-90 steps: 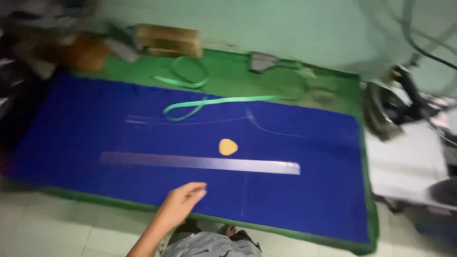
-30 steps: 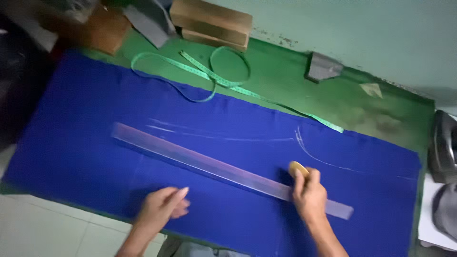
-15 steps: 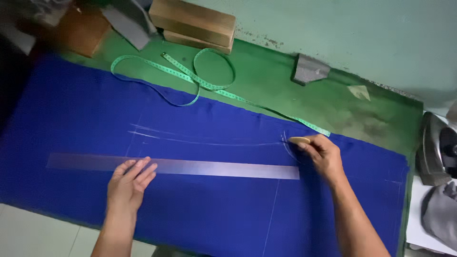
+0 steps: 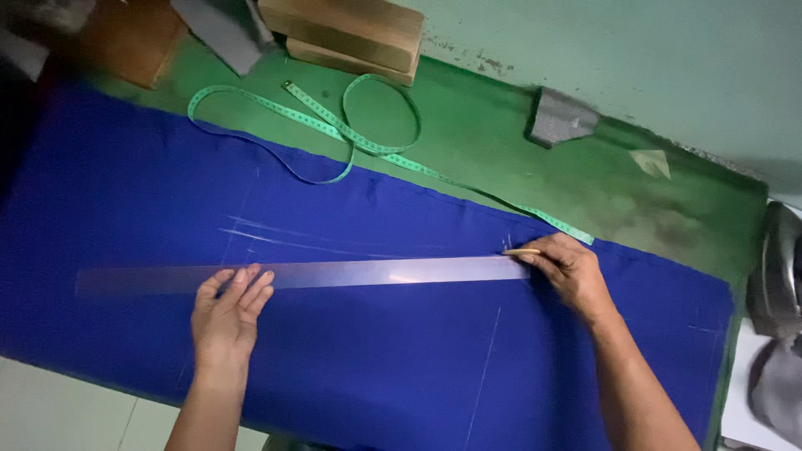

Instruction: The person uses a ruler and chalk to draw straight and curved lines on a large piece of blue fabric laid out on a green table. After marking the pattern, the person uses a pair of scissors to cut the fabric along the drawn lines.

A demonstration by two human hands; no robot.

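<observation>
Left hand [image 4: 224, 313] (open grip) presses the clear ruler [image 4: 309, 274] onto blue cloth [image 4: 376, 367]; right hand [image 4: 568, 271] pinches chalk [image 4: 523, 251].

We see the blue cloth [image 4: 376, 359] spread flat over the green-covered table [image 4: 493, 142], which shows bare behind it and along the right edge. On the cloth lies the long clear plastic ruler [image 4: 334, 272], running left to right. Our left hand [image 4: 227, 313] rests flat on the ruler left of its middle; our right hand [image 4: 568, 271] sits at its right end, holding a thin piece of tailor's chalk [image 4: 523, 251] at the ruler's upper corner. Behind the ruler, the green measuring tape [image 4: 351, 134] loops on the table and trails right along the cloth's far edge. The stacked wooden blocks [image 4: 342, 33] stand farther back.
</observation>
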